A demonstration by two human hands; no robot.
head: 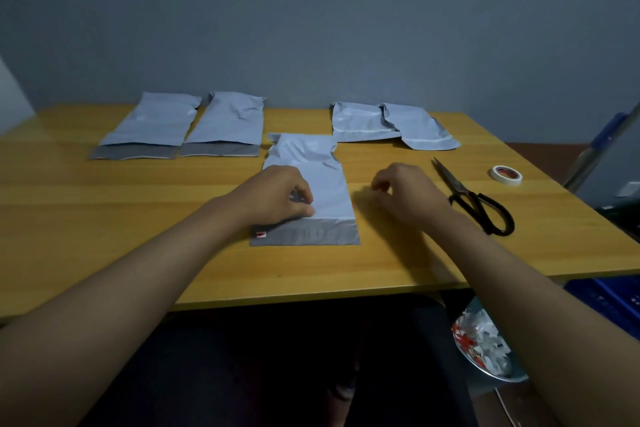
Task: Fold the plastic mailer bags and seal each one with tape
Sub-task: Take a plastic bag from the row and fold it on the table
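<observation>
A white plastic mailer bag point(320, 180) lies in the middle of the wooden table point(104, 218), its grey flap point(311, 234) open toward me. My left hand point(277, 196) rests on the bag's left side, fingers curled and pinching at the bag near the flap line. My right hand point(405, 192) hovers just right of the bag with fingers curled, thumb and fingertips close together; nothing shows between them. A roll of white tape point(506, 174) and black scissors point(476, 201) lie to the right.
Two mailer bags with open grey flaps point(152, 125) point(227, 126) lie at the back left. Two more overlapping bags point(360, 121) point(420, 130) lie at the back right. A bin of paper scraps point(485, 350) stands below the table's right edge.
</observation>
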